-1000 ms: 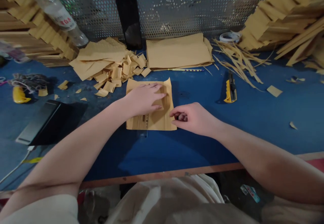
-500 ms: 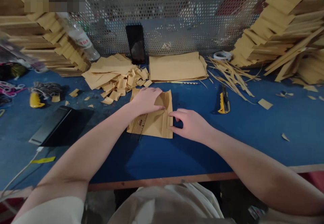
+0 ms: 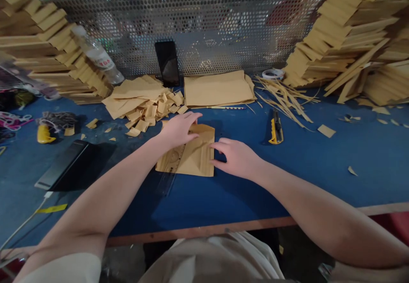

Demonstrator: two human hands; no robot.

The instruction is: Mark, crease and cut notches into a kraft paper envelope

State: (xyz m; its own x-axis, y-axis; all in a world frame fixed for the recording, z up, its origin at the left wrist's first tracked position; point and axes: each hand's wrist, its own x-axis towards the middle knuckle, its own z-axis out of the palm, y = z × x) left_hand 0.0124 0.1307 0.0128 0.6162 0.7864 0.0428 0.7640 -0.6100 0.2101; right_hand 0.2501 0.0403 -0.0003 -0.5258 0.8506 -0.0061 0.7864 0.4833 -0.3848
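A kraft paper sheet [image 3: 194, 159] with a crease along its right side lies on the blue table in front of me. Over its left part rests a clear plastic ruler [image 3: 172, 166], tilted and sticking out past the near edge. My left hand [image 3: 179, 130] lies over the sheet's far left part and the ruler's far end, thumb and index finger spread apart; its other fingers are partly hidden. At the sheet's right edge, the thumb and index tips of my right hand [image 3: 238, 157] touch the paper with a gap between them. The right hand's remaining fingers are curled.
Behind are cut paper pieces [image 3: 150, 112], a kraft paper stack [image 3: 219, 89], a pencil [image 3: 228, 107] and a phone [image 3: 168, 63]. To the right sit a yellow box cutter [image 3: 276, 127] and paper strips [image 3: 287, 99]. A black power bank [image 3: 65, 163] lies left. Tall paper piles flank both sides.
The ruler has slid towards me and now juts past the sheet's near edge. The sheet's far part sits lower. My left thumb has drawn back leftwards; the view has shifted slightly.
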